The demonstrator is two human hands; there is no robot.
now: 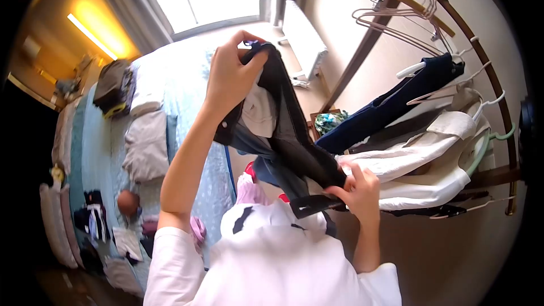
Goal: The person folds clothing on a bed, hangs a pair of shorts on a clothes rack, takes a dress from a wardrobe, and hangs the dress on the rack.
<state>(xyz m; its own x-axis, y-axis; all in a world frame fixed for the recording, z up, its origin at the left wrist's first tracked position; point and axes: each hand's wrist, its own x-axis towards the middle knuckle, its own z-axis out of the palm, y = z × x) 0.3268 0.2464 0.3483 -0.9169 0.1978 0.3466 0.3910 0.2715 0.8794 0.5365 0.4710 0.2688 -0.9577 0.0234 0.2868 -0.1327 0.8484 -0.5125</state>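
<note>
A pair of dark trousers hangs stretched between my two hands in front of my white top. My left hand, raised at upper centre, pinches one end of the waistband. Lower on the right, my right hand grips the other end, thumb and fingers closed on the edge. The waist opening faces up, and a pale inner lining shows inside it. The trouser legs drop below, partly hidden behind the waistband.
At right, a clothes rack holds bare hangers, dark blue trousers and white shirts. At left, a bed carries folded clothes and a round brown object. A white radiator stands near the window.
</note>
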